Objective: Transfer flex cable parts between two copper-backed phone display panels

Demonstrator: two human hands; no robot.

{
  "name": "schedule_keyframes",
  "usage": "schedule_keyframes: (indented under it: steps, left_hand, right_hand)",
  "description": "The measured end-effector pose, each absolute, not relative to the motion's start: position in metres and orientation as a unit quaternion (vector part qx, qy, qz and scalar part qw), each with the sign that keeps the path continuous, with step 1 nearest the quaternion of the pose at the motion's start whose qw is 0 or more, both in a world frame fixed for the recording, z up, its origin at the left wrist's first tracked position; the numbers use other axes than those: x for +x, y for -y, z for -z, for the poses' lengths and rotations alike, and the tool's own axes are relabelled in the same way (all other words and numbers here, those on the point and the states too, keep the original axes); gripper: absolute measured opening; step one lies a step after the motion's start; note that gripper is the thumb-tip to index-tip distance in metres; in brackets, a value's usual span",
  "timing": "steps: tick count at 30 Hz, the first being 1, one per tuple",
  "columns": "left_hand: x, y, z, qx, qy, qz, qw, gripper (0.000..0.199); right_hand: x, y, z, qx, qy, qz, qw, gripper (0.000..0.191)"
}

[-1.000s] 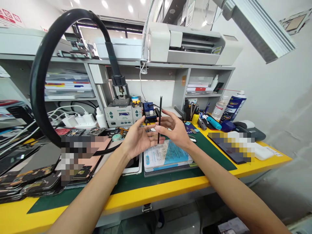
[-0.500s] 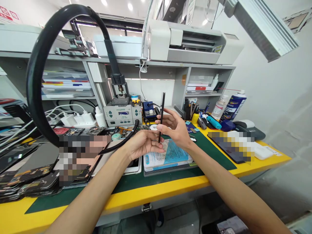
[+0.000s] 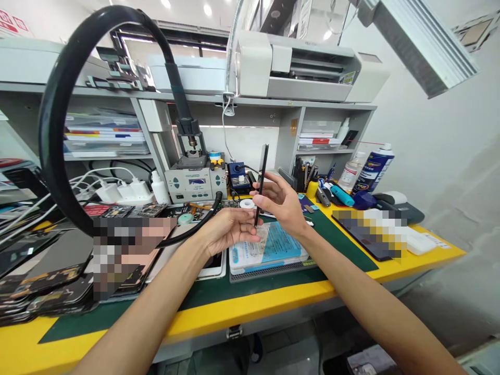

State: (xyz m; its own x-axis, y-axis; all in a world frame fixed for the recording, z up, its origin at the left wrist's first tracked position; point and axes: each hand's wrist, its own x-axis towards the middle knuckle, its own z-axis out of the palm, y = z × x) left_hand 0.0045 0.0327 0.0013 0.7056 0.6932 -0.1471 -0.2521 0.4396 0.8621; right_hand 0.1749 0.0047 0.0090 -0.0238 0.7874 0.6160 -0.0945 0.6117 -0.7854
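Note:
A thin black slab [image 3: 261, 182], likely a phone or screen panel seen edge-on, stands nearly upright above the bench with its top leaning right. My right hand [image 3: 282, 204] is shut on it, thumb and fingers pinching it from the right side. My left hand [image 3: 229, 229] reaches in from the left, palm down, its fingertips just at the slab's lower end. Whether they touch it is hard to tell. Below both hands lies a blue-and-white packaged stack [image 3: 269, 247] on a grey perforated tray [image 3: 265, 273].
A white-framed tablet [image 3: 213, 268] lies under my left wrist, beside a black hot-air hose [image 3: 195, 232]. A rework station [image 3: 195, 185] and a blue soldering unit [image 3: 239, 174] stand behind. Stacked phone parts [image 3: 42, 281] cover the left of the yellow-edged green mat [image 3: 336, 232]; bottles stand at right.
The slab's top has tilted further right and risen a little. My left hand has gone from spread fingers beside the slab to a flatter pose near its lower end.

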Motion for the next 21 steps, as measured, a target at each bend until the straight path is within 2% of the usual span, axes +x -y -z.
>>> schedule_keyframes:
  steps: [6,21]
  left_hand:
    - [0.0038,-0.0345,-0.0002,0.441,-0.266,-0.292,0.806,0.006]
    - [0.0046,-0.0295,-0.0056,0.479,-0.337,-0.27,0.765,0.017]
  right_hand:
    - [0.1748,-0.0041,-0.0094,-0.281,0.638,-0.33,0.636,0.064]
    - [0.1734,-0.0015,-0.0112,-0.286,0.659,-0.304,0.626,0.067]
